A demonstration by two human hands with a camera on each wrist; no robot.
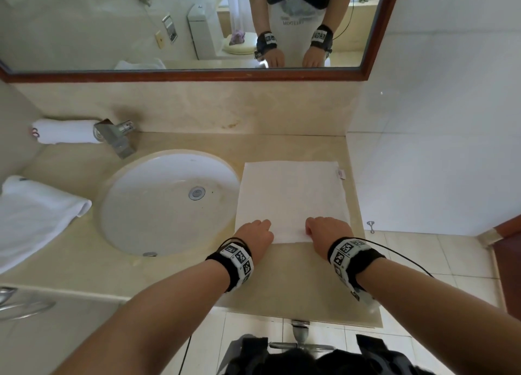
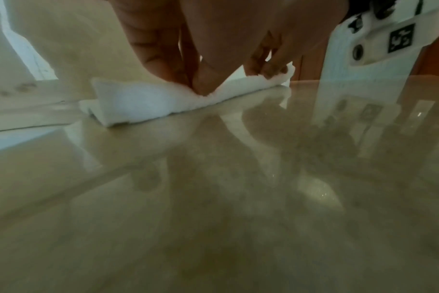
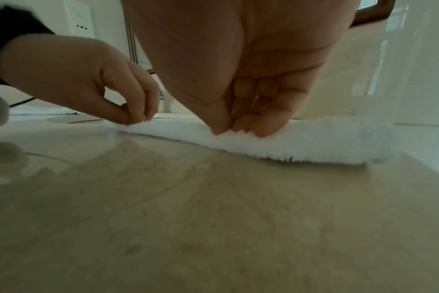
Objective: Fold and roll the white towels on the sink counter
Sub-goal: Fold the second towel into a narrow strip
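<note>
counter [image 1: 174, 284]: both hands pinch towel's [image 1: 290, 197] near edge.

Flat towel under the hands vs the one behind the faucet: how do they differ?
The flat towel lies spread as a rectangle right of the sink; the rolled towel is a tight cylinder behind the faucet. The left hand and right hand pinch the flat towel's near edge; nothing touches the rolled towel. Both are white and rest on the counter.
</note>
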